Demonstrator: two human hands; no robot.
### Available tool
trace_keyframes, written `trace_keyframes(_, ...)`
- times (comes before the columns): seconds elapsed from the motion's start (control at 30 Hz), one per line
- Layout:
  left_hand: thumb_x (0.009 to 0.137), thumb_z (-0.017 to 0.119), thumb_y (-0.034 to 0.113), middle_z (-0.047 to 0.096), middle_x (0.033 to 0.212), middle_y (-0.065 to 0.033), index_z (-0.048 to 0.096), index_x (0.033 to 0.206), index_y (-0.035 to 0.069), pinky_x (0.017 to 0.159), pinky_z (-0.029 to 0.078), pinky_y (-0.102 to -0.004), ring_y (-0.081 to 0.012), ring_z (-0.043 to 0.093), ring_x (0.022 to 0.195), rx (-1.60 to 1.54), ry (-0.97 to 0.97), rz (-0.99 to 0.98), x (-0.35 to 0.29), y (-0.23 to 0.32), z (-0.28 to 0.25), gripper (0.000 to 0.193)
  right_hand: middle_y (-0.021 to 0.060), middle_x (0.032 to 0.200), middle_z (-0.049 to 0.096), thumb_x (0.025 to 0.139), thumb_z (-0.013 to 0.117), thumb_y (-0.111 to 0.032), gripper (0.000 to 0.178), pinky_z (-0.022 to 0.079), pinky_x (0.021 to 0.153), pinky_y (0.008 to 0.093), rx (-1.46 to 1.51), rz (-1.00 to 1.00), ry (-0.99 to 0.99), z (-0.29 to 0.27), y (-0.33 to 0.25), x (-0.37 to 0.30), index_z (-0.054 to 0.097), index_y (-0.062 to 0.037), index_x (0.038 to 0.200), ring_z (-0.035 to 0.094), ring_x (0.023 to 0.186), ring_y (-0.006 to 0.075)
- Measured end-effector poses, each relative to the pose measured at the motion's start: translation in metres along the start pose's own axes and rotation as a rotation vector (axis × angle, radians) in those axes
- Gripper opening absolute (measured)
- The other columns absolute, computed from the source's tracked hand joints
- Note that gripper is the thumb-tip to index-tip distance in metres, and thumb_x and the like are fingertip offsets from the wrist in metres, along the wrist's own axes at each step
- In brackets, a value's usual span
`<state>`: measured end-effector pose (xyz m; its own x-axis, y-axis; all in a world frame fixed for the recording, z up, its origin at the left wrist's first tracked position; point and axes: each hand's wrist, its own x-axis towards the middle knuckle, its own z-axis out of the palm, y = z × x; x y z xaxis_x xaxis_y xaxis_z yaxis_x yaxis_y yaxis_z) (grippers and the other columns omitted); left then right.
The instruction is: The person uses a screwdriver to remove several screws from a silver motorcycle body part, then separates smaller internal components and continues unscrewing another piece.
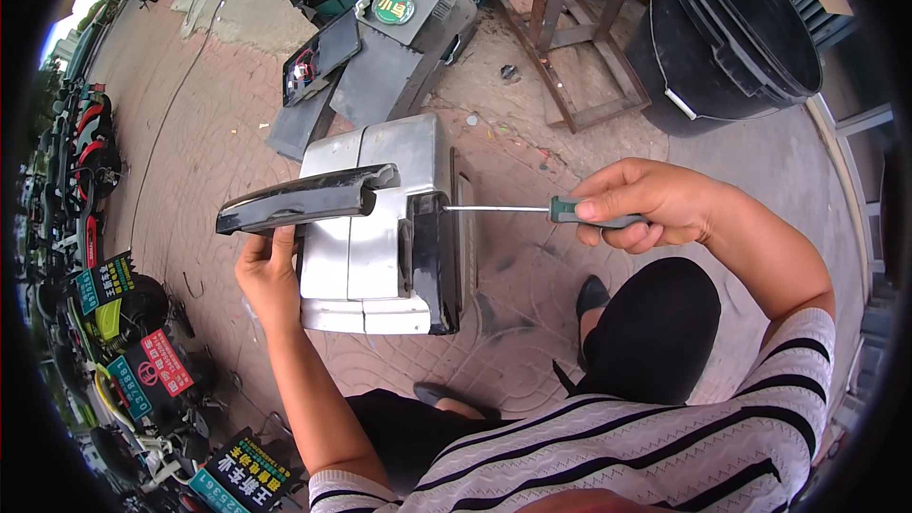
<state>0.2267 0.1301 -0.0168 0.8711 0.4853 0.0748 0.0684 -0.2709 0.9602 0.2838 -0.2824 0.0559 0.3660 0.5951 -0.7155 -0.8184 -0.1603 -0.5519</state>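
Observation:
In front of me stands a boxy silver metal case [323, 271] with black plastic trim [432, 266] along its right edge. My right hand [632, 204] grips a screwdriver [499, 209] by its dark green handle. Its long shaft points left, and the tip meets the upper part of the trim. With my left hand [269, 271], thumb raised, I hold a glossy black plastic handle [304, 199] from below near its left end. That handle lies slantwise over the case, and its broken-looking right end is near the trim.
Beyond the case lie dismantled dark plastic housings [399, 57] with loose wires. A rusty metal frame [570, 66] and a big black bucket [712, 47] stand at the far right. Parked scooters and bikes [133, 351] line the left side. Patterned paving [513, 323] lies underfoot.

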Motion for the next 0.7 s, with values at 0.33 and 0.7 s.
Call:
trace_keyframes(0.33,0.089,0.073,0.019,0.068,0.085,-0.0048,0.070,0.097,-0.005,0.069,0.051,-0.0237,-0.0089,0.059,0.074,0.034,0.012,-0.010,0.002,-0.002,-0.003,0.026,0.0081,0.098,0.067,0.084,0.068,-0.017,0.035,0.052,0.068,0.0380,-1.331,-0.823,0.473,0.018,0.027,0.008,0.063,-0.0133,0.118,0.067,0.080,0.0294)
trace_keyframes(0.7,0.088,0.074,0.020,0.067,0.083,-0.0036,0.070,0.095,-0.005,0.067,0.049,-0.0226,-0.0083,0.058,0.073,0.025,0.018,-0.002,0.000,0.002,0.000,0.027,0.0128,0.091,0.064,0.085,0.067,-0.020,0.025,0.048,0.066,0.0364,-1.108,-0.663,0.399,0.023,0.016,0.003,0.064,-0.0048,0.105,0.062,0.074,0.0275)
